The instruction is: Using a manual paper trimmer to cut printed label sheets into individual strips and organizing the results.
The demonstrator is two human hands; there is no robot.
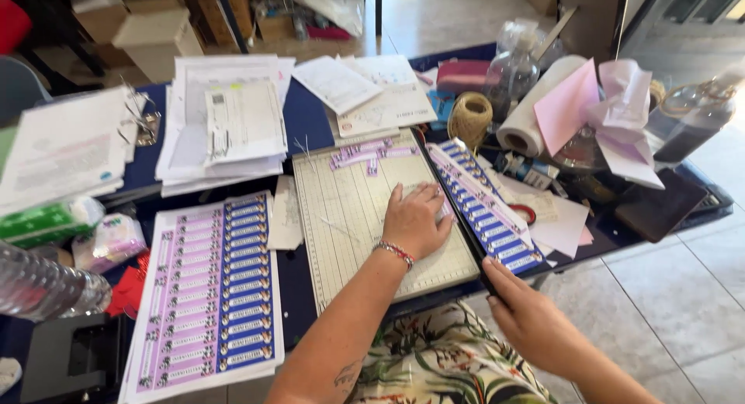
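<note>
A pale gridded paper-trimmer board (353,210) is seen at the centre of a crowded table covered in dark blue cloth (306,121). The left hand (415,218), with a red beaded bracelet (394,252) at the wrist, is laid flat and open on the board's right half, where a narrow printed strip of blue and purple labels (485,206) is pressed down along the cutting edge. Part of that strip is hidden under the fingers, so its inner edge cannot be made out. The right hand (524,315) is closed around the near end of the trimmer's black blade arm (466,218); the handle itself is covered by the palm and fingers.

A few cut purple label slips (371,152) are scattered at the far end of the board. A full sheet of purple and blue labels (209,291) is laid left of the board, its near corner cut off by the frame. Stacks of white papers (221,121) are piled beyond it. A ball of tan twine (470,118), a white paper roll (535,109) and pink paper (566,105) are crowded at the right, with the objects beneath them too jumbled to tell apart. A clear plastic bottle (43,284) is cropped at the left edge.
</note>
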